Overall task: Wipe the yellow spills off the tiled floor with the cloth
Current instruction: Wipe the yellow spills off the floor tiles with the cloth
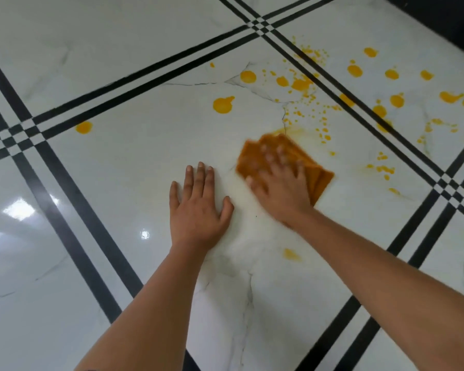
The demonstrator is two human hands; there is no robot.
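Mid-wipe: right hand [281, 183], fingers spread, presses the orange cloth [284, 159] flat on the tiled floor [118, 162] beside the yellow spills [300, 84]; left hand [198, 199], grip spread and empty, braces on tile for support.

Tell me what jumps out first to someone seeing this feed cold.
The yellow spills scattered over the white tiled floor, thickest toward the upper right. Next, the right hand pressing an orange cloth flat near the middle, blurred with motion. The left hand lies palm-down on bare tile beside it.
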